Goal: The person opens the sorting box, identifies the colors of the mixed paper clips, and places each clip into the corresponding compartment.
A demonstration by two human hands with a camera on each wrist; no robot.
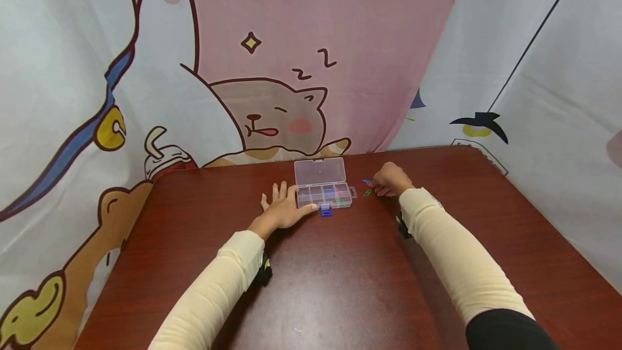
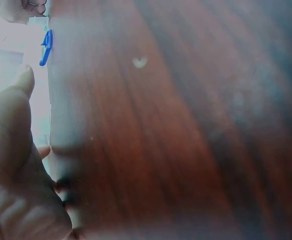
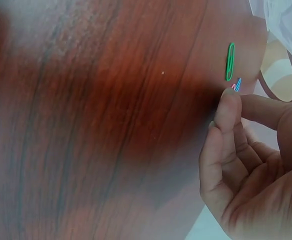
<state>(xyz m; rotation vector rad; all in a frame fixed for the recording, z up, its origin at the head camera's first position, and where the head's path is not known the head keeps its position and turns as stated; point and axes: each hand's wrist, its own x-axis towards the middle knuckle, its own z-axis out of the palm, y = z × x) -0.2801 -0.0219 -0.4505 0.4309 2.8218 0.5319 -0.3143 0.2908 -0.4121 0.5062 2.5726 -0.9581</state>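
A clear plastic compartment box (image 1: 323,194) lies on the red-brown table (image 1: 340,285) with its lid (image 1: 319,170) folded back and small coloured clips inside. My left hand (image 1: 283,208) rests flat on the table against the box's left side, fingers spread, thumb (image 2: 17,95) reaching toward the blue latch (image 1: 325,210) (image 2: 46,47). My right hand (image 1: 391,180) is curled to the right of the box. Its thumb and fingertip (image 3: 227,102) meet on a blue and pink paper clip (image 3: 236,84). A green paper clip (image 3: 229,61) (image 1: 367,193) lies loose just beside it.
A cartoon-printed cloth (image 1: 272,69) hangs behind the table's far edge and along both sides. Another blue clip (image 1: 366,181) lies by the right hand's knuckles. Bare table surface stretches from the box toward me.
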